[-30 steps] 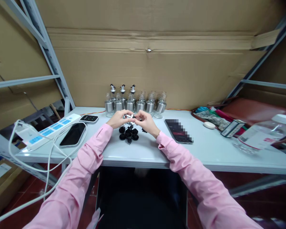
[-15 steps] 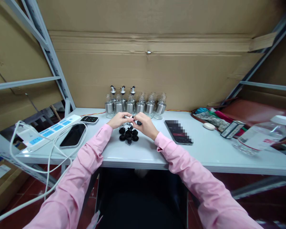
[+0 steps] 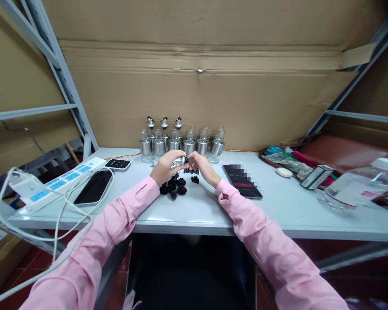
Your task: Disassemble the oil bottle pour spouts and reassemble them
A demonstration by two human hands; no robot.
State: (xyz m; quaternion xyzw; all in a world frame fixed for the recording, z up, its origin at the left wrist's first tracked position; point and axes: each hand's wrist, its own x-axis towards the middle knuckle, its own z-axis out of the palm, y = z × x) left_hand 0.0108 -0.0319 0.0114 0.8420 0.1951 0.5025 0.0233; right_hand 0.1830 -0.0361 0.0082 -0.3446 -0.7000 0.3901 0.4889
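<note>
My left hand is closed around a silver pour spout, which lies sideways with its black end pointing right. At that black end, the fingers of my right hand are pinched together; my fingers partly hide the contact. On the table just below my hands lies a cluster of round black caps. Several small black pieces sit to the right of the caps. Behind my hands stand rows of glass bottles with steel sleeves. Three at the back left carry silver-and-black pour spouts.
To the left are a power strip, white cables, a phone and a small device. Another phone lies to the right. Beyond it are a white oval object, a small box and a plastic bottle.
My left hand has shifted right and turned, and the silver spout now shows more clearly between my hands. The right hand has moved slightly right. The view has shifted a little.
</note>
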